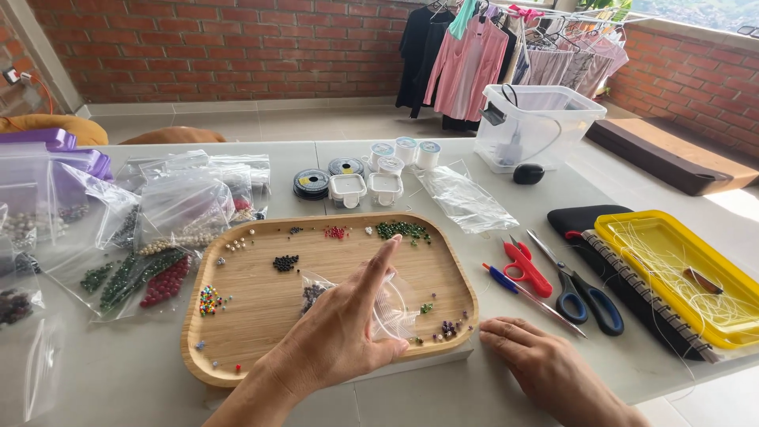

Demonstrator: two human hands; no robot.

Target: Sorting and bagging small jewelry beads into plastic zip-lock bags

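Clear plastic bag (387, 304) pinched in left hand (340, 332) over wooden tray (237, 332) (beads scattered); right hand (538, 356) flat, empty, beside it.

Matt wooden tray (253, 316), glossy clear plastic bag (395, 304), shiny yellow plastic lid (632, 229).
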